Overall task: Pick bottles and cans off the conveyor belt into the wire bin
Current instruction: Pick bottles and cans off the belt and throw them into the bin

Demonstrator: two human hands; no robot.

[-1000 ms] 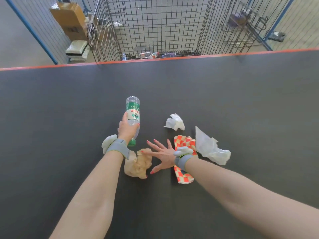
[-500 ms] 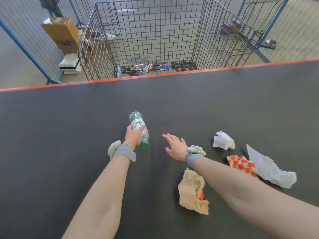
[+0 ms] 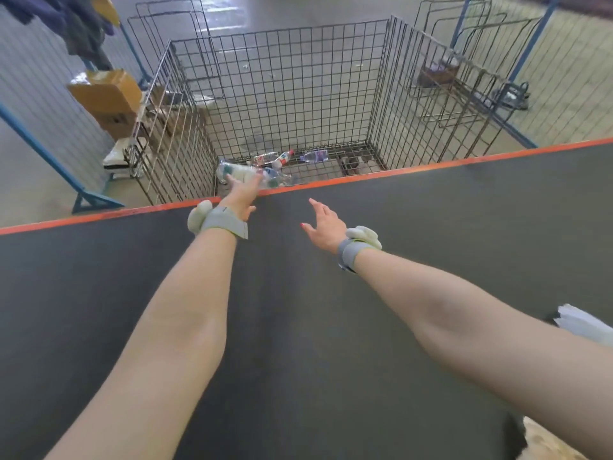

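My left hand reaches past the orange edge of the dark conveyor belt, with its fingers stretched out over the wire bin. A clear plastic bottle with a green label is blurred just beyond my fingertips, above the bin floor; I cannot tell whether they still touch. Several bottles lie on the bin bottom. My right hand hovers over the belt near its far edge, fingers loosely spread and holding nothing.
White crumpled paper and a brown paper bag lie on the belt at the right edge, partly out of view. Cardboard boxes stand left of the bin. Blue frame posts flank both sides.
My left arm has swung forward from the middle of the belt to beyond its edge, and the bottle has left my grip. The right hand moved forward too. The litter has drifted right.
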